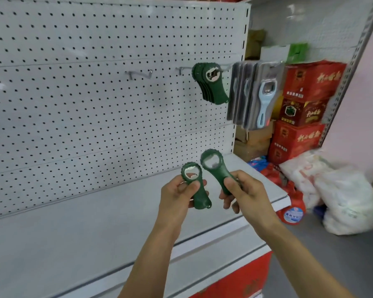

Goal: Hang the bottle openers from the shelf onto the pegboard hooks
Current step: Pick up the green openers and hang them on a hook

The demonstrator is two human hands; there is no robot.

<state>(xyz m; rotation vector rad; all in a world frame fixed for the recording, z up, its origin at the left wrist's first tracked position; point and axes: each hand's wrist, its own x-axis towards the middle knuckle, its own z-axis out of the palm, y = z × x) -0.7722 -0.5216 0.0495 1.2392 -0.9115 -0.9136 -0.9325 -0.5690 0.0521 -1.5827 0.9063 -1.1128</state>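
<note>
Two green bottle openers, held above the shelf (95,222): left opener (195,186) gripped in left hand (177,196); right opener (215,168) gripped in right hand (246,194), handle end hidden by fingers. Hung green openers (211,84) overlap. Empty hook (138,73), bare pegboard (73,104) leftward.

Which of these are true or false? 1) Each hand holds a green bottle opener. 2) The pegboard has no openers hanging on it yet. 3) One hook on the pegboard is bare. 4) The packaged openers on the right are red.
1) True: the left hand holds one green opener and the right hand holds another green opener.
2) False: a bunch of green openers already hangs on a hook.
3) True: the bare hook sits left of the hanging bunch.
4) False: the packaged openers are light blue.
</note>
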